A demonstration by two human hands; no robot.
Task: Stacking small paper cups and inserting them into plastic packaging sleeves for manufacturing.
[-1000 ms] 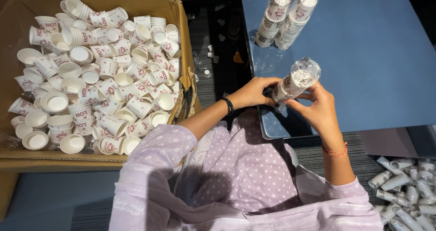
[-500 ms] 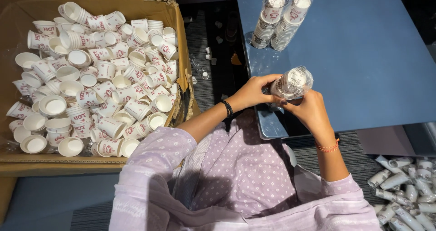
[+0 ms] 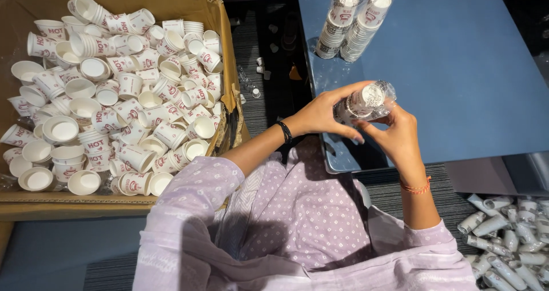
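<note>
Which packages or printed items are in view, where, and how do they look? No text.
Clear plastic sleeve of stacked white paper cups: held by left hand and right hand, over blue table edge.
Two sealed clear sleeves of cups: top of table, side by side.
Brown cardboard box: left, full of loose white cups with red print.

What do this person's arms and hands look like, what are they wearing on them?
Both hands are bare, no gloves. The left hand has a black band at the wrist; the right hand has a thin orange-red thread bracelet. Loose lilac sleeves with a fine white dotted print are pushed up, leaving the forearms bare.
</note>
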